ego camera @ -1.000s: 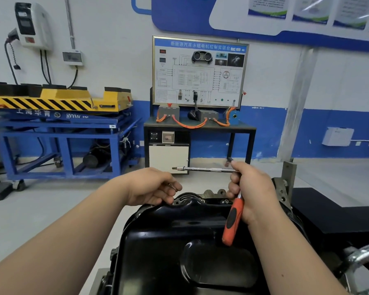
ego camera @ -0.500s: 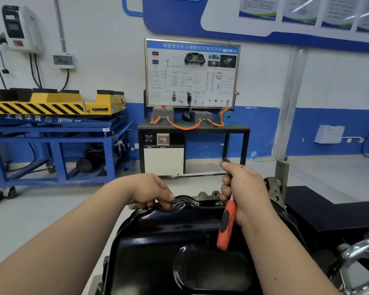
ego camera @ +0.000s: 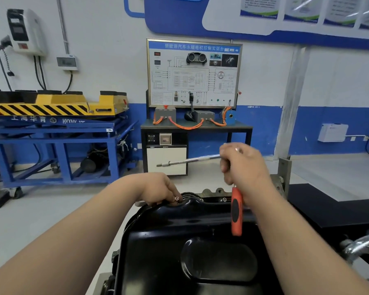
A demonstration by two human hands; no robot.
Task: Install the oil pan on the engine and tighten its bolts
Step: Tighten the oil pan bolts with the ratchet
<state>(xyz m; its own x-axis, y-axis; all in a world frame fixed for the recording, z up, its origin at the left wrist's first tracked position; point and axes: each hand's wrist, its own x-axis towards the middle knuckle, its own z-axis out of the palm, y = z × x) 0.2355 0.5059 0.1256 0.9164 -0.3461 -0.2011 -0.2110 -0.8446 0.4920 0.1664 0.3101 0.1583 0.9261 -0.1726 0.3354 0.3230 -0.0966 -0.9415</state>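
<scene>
Head camera: my right hand has lifted since a moment ago, fist wrapped round the orange-handled ratchet with long chrome extension, so no tightening yet, I'd judge. My left hand pinches a small silver bolt at the far rim of the glossy black steel oil pan, which sits just beneath both hands.

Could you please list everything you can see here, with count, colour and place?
oil pan: 1, black, bottom centre.
ratchet wrench: 1, orange handle with a long steel extension, held above the pan's far edge.
bolt: 2 visible, silver, at the pan's far flange; the second lies further right.
training board: 1, white with blue header, back wall.
black bench: 1, under the board.
lift table: 1, blue frame, yellow top, left.
wall charger: 1, white, upper left.
left hand: 1, pinching the left bolt.
right hand: 1, gripping the wrench.
</scene>
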